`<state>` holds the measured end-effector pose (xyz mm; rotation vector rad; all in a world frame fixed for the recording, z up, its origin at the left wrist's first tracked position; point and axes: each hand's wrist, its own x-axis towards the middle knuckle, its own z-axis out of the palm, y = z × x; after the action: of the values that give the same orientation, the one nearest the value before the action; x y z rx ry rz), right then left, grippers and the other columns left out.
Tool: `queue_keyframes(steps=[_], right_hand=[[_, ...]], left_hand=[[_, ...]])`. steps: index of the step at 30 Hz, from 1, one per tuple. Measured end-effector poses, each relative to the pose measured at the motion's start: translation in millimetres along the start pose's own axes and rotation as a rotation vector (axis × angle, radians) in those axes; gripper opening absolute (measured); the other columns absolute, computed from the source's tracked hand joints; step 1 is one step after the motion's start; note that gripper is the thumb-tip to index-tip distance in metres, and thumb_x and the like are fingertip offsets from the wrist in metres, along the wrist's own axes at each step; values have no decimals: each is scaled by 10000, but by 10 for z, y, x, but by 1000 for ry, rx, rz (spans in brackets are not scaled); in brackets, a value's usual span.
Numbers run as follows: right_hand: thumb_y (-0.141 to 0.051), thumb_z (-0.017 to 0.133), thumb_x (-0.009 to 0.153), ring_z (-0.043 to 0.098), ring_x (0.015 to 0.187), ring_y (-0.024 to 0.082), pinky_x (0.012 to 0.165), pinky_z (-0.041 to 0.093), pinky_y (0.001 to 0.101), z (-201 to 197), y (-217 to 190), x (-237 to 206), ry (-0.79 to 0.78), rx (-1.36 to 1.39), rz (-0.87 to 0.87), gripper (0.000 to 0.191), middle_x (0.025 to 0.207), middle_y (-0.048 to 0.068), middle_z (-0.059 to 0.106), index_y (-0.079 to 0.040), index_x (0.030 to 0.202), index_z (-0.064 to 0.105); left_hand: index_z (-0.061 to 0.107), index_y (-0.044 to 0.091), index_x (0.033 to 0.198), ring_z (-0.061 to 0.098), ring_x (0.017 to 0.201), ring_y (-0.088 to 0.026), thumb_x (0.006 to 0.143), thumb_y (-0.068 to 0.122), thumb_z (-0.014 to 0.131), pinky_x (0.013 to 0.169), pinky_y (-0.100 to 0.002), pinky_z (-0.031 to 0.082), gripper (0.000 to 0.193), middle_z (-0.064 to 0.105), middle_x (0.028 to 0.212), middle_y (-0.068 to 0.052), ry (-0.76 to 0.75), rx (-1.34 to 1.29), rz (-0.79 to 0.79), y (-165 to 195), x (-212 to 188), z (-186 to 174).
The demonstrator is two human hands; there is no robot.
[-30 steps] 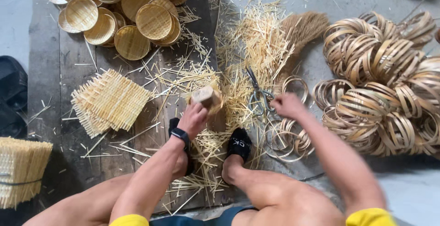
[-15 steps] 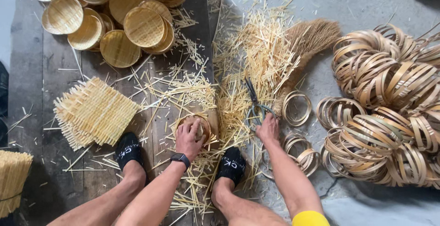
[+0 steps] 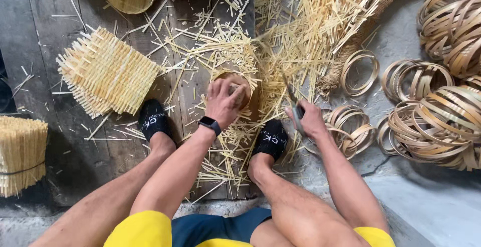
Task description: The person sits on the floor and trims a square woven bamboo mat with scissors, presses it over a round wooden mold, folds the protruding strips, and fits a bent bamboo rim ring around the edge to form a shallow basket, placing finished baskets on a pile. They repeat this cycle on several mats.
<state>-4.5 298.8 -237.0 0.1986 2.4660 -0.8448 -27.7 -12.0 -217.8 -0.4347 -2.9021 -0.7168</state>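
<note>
Hands on the round basket, blade at its edge

Basket (image 3: 235, 89) sits on the wooden boards (image 3: 60, 76) between your two black shoes, half buried in loose bamboo strips (image 3: 300, 41). Your left hand (image 3: 224, 102) lies flat on top of it, fingers spread and curled over the rim, pressing it down rather than lifting it. Your right hand (image 3: 309, 119) is closed around the handle of a dark cutting tool (image 3: 293, 101), whose blade points up and away towards the basket's right side; whether the tip touches the rim you cannot tell from here, as the strips hide it.

To work this well, my judgement is that the left hand should keep its weight over the middle of the basket so that it cannot spin or tip. Keep those fingertips on the top face and back from the right edge, since that is where the blade seems to be aimed. Turn the basket a little at a time with the left hand and let the tool stay in one place.

Just left of you lies a square woven mat (image 3: 107, 76) with its ends untrimmed, and a tied bundle of sticks (image 3: 20, 154) rests at the far left. Coiled bamboo hoops (image 3: 436, 121) are heaped on the concrete at your right, well clear of both hands.
</note>
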Motion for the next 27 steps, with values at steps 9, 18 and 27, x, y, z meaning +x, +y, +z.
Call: queue_keyframes(steps=[9,18,27], right_hand=[[-408,745,898,586,515,193,463,487,358,80,-487,-214,-30,378,-132,386,640,52,596,-56,840,597],[-361,676,969,518,351,111,335,431,271,385,-939,-331,-386,573,381,406,493,13,539,-29,740,637],[-417,752,832,637,725,347,656,518,480,172,-508,-302,165,-164,-157,472,775,178,624,19,907,588]], left_hand=[[631,132,1254,459,1357,-453,692,121,881,1149,-508,416,616,447,1469,-240,18,-290,-229,-26,-155,58],[666,115,1190,461,1372,-427,673,63,810,1159,-485,432,539,449,1492,-225,-55,-352,-164,-78,-140,-15],[573,107,1324,406,1395,-437,637,109,869,1174,-500,396,748,407,1484,-222,13,-362,-254,27,-201,29]])
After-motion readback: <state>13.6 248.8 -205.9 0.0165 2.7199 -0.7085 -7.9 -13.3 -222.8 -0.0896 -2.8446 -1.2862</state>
